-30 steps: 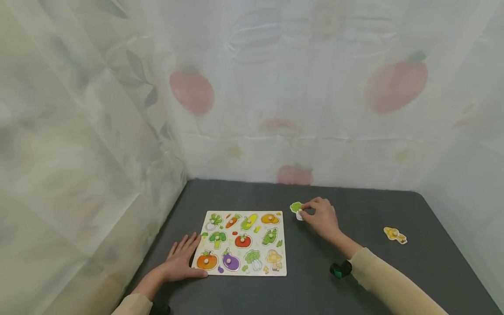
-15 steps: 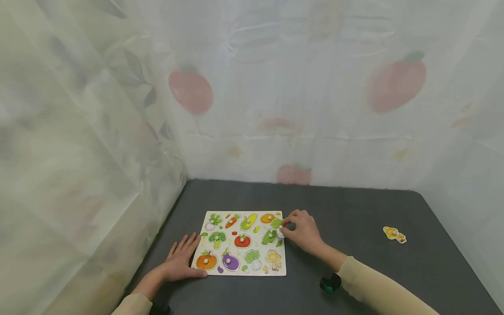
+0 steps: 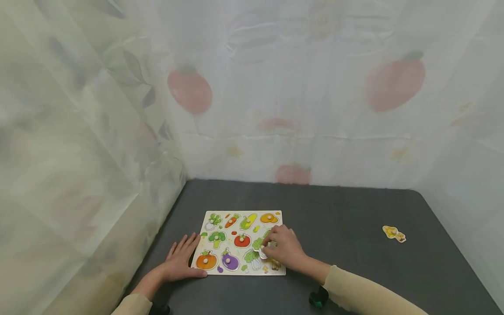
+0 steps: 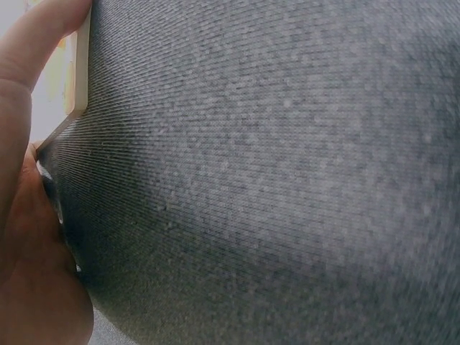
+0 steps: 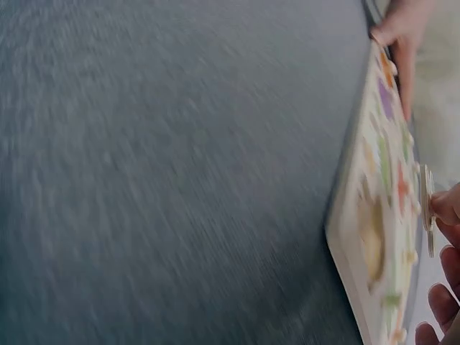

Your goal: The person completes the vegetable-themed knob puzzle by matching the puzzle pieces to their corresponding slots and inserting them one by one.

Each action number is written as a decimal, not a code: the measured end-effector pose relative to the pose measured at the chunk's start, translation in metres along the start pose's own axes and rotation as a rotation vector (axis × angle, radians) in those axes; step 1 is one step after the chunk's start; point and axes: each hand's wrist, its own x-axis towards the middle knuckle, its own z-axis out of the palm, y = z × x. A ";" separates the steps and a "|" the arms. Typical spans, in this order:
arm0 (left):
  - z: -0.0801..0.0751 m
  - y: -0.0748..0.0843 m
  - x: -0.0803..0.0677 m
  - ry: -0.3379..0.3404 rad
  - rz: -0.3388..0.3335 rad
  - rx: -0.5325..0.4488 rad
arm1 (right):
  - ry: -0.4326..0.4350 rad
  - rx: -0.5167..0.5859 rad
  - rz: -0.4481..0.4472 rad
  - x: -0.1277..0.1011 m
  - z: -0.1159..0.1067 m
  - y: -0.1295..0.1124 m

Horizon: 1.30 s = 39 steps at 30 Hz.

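My right hand point(image 3: 287, 250) pinches a bok choy puzzle piece point(image 3: 257, 243) by its small knob. The piece hovers over the right part of a wooden vegetable peg puzzle board point(image 3: 241, 253); the right wrist view shows a gap between the piece point(image 5: 425, 198) and the board. Below it lies the printed bok choy slot point(image 3: 253, 261), bare of a piece. The mushroom slot is partly covered by my right hand. My left hand point(image 3: 180, 261) rests at the board's left edge, fingers straight and spread, thumb along the lower corner.
A yellow mushroom piece point(image 3: 394, 233) lies alone on the dark grey table point(image 3: 346, 218), far to the right. Knobbed vegetable pieces, among them a tomato point(image 3: 242, 240) and an eggplant point(image 3: 230, 261), sit in the board. Pale printed curtains point(image 3: 252, 109) enclose the table's back and sides.
My right hand has carried the bok choy piece from the table beyond the board's upper right corner, leftward and nearer, over the board. My left hand has stayed in place.
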 end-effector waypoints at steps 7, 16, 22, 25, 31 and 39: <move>0.000 0.000 0.000 -0.003 -0.007 -0.003 | -0.044 -0.035 -0.030 -0.003 0.019 -0.007; 0.000 0.000 0.000 0.007 -0.001 -0.011 | -0.049 -0.067 -0.041 -0.005 0.027 -0.013; 0.000 0.001 0.000 0.011 -0.004 -0.002 | -0.071 -0.066 -0.047 -0.005 0.030 -0.014; 0.000 0.002 0.000 0.012 0.000 -0.007 | -0.079 -0.064 -0.044 -0.006 0.031 -0.014; 0.000 0.002 0.000 0.013 0.003 -0.002 | -0.072 -0.078 -0.045 -0.006 0.032 -0.014; 0.000 0.001 0.000 0.013 0.004 -0.006 | -0.041 -0.075 -0.052 -0.006 0.032 -0.015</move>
